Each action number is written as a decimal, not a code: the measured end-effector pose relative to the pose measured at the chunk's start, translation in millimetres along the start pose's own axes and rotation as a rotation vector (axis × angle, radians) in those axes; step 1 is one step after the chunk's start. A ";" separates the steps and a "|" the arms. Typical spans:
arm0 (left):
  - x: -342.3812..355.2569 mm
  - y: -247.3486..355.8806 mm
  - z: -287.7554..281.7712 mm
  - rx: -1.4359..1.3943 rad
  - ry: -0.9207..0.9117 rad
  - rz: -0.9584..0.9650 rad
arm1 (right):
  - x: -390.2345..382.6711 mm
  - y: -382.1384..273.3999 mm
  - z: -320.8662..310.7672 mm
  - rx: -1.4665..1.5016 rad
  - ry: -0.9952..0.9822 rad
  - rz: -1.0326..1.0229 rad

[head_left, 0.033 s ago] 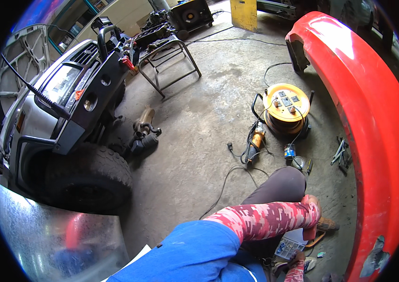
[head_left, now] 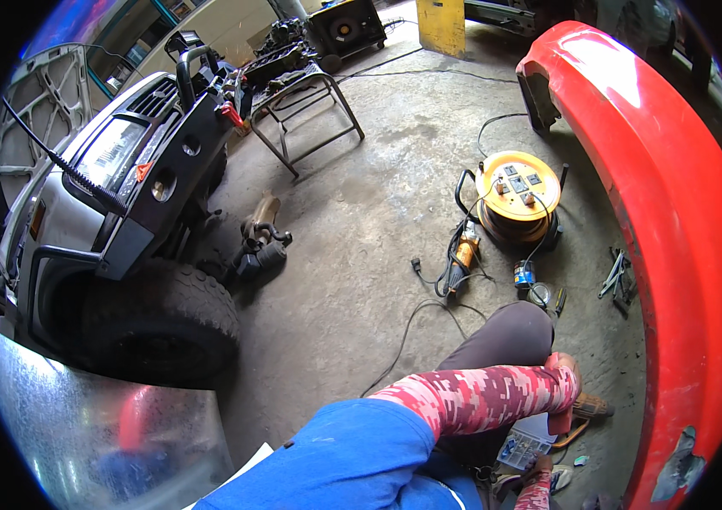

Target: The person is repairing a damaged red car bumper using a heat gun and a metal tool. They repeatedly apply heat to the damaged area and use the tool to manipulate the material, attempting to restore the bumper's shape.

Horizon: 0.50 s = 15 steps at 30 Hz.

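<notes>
My left arm, in a pink and maroon patterned sleeve, reaches across my bent knee (head_left: 518,327). My left hand (head_left: 561,399) hangs bent down beside that knee, above the pale lid (head_left: 536,424) of a compartment box. Its fingers are too small and partly hidden to show whether they grip anything. Low in the picture, my right hand (head_left: 540,464) is at the near edge of the clear compartment box (head_left: 521,449), which has small parts in it. The right fingers do not show clearly. Beside the left hand lies a brown, ribbed tool (head_left: 595,405) with a curved orange bar (head_left: 572,434).
A red bumper (head_left: 676,187) curves along the right. Ahead stand a yellow cable reel (head_left: 518,191), a corded orange angle grinder (head_left: 463,259) and a blue can (head_left: 524,274). Loose metal tools (head_left: 614,276) lie by the bumper. A vehicle's wheel (head_left: 165,319) and a metal sheet (head_left: 106,425) are left.
</notes>
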<state>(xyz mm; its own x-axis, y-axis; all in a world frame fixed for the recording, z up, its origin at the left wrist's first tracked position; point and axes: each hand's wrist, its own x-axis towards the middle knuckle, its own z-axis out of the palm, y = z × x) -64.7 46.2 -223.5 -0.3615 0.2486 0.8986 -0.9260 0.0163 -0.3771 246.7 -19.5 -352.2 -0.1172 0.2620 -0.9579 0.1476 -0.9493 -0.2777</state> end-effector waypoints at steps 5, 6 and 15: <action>1.5 -4.6 -10.9 -0.037 -0.048 0.008 | 7.2 -5.4 2.9 0.016 -0.025 0.028; 0.3 -7.2 -12.2 -0.049 -0.019 0.104 | 7.2 -7.3 3.5 0.019 -0.028 0.034; -12.2 -5.8 -11.9 -0.082 -0.057 0.154 | 14.8 -11.4 -4.9 0.156 -0.108 0.061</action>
<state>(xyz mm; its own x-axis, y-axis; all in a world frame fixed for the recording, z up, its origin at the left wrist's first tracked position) -53.6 54.6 -235.0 -0.5059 0.1989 0.8393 -0.8482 0.0621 -0.5260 248.0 -4.0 -363.5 -0.2191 0.1909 -0.9568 0.0048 -0.9804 -0.1967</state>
